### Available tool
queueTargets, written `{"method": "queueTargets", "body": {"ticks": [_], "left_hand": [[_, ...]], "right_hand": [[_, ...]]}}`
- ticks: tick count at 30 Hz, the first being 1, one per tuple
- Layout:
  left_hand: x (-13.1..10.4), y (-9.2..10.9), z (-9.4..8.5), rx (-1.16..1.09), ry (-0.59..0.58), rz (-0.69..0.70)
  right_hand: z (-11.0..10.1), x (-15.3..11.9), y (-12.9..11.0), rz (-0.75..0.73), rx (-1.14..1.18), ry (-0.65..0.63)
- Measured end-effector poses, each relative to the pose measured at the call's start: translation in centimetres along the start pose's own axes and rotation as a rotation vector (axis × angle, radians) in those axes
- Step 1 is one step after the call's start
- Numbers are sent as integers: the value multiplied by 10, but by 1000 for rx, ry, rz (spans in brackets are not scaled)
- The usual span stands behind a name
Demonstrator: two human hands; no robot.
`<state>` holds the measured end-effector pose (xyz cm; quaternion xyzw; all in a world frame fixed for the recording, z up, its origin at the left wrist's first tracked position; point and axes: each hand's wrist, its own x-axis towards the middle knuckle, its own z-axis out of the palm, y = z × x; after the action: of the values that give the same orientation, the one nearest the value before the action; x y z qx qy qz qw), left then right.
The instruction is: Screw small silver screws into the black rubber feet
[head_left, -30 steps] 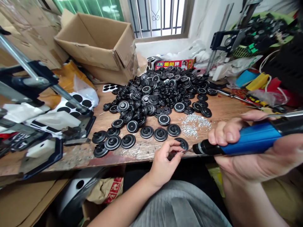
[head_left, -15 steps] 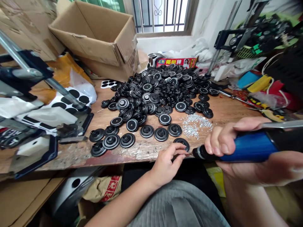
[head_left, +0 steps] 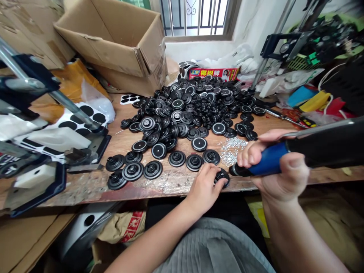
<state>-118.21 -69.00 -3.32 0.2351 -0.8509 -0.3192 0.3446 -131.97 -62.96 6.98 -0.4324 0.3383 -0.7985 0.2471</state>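
Note:
My right hand [head_left: 280,167] is wrapped round a blue and black power screwdriver [head_left: 270,158], which lies nearly level with its nose to the left. The driver's tip is close to the right edge of a black stepped disc [head_left: 222,179] at the table's front edge; whether they touch I cannot tell. My left hand [head_left: 203,185] grips that disc from the left, fingers behind and thumb in front, covering part of it. Beyond the driver's nose lies a scatter of small silver screws [head_left: 233,149]. Several similar discs [head_left: 176,158] rest in a row left of my left hand.
A large heap of black discs [head_left: 182,113] covers the middle of the wooden table [head_left: 165,184]. An open cardboard box [head_left: 113,49] stands behind it. Metal press stands are at the left [head_left: 51,87] and back right [head_left: 273,45]. A long-shafted tool [head_left: 284,116] lies on the right.
My left hand has gone from a fingertip pinch at the driver's tip to gripping the disc. The screwdriver in my right hand has shifted left and slightly up, its rear end tilting up.

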Motion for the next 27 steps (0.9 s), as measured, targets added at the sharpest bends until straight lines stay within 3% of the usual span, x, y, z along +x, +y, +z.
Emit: {"method": "queueTargets", "body": {"ticks": [5, 20, 27], "left_hand": [[0, -7, 7, 4, -8, -3], [0, -6, 3, -29, -83, -65], [1, -7, 2, -27, -89, -51]], "right_hand": [[2, 3, 12, 5, -28, -15], [11, 8, 29, 68, -179, -11], [5, 8, 34, 71, -264, -32]]}}
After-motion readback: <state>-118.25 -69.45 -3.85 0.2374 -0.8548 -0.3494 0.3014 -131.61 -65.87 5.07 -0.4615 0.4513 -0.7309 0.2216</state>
